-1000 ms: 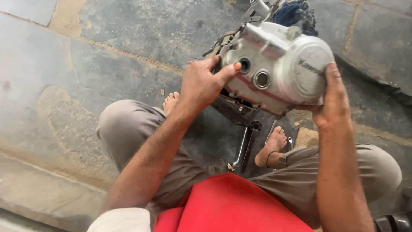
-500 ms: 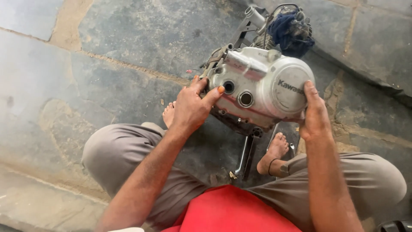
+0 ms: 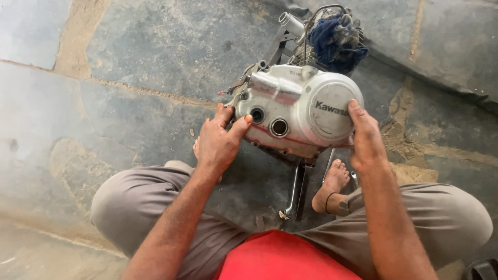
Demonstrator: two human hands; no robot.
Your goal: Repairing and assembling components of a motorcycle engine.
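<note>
Left hand: fingers spread, pressed on the engine casing's left edge.
Right hand: fingers clamped over its round cover (thumb hidden).
Casing: above the stone floor, between both hands, long axis left-right, cover facing the camera.

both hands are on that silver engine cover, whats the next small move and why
Probably ease the silver engine cover evenly toward the person: the left hand and right hand grip opposite edges, and a reddish seam shows along its lower edge. Whether it is loose cannot be seen.
</note>
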